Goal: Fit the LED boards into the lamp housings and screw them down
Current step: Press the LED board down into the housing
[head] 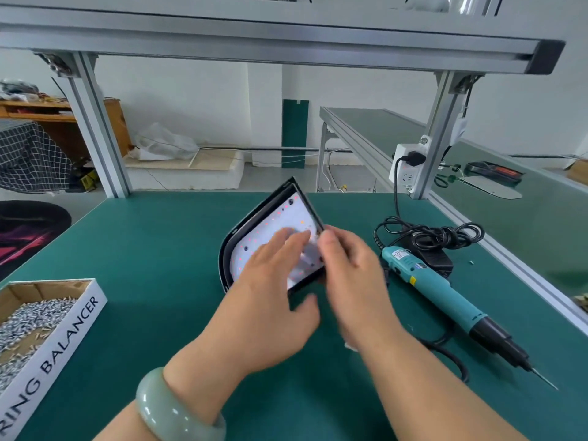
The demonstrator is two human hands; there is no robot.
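White LED board (288, 214), dotted with small red and orange points, sits under your left hand (270, 281). Your fingers lie straight and flat across its face, and your thumb reaches out below the near corner. Your right hand (350, 268) is curled round the right edge of the black lamp housing (225, 259), thumb on the front side. Motion blur hides the fingertips, so you cannot tell exactly where they land. The board lies inside the housing, framed by its dark rim. The housing is near the middle of the green mat (159, 249), tipped up so that its far corner points away from you. On your left wrist is a pale green bracelet (171, 409). Just right of your right hand lies a teal electric screwdriver (445, 294), flat on the mat with its bit pointing toward the near right. Its black cable (429, 232) is coiled beyond it and runs up to a white power strip (409, 167) mounted on the aluminium frame post (442, 122). Well apart on the near left stands an open cardboard box (63, 338) holding a heap of small silver screws (28, 319).
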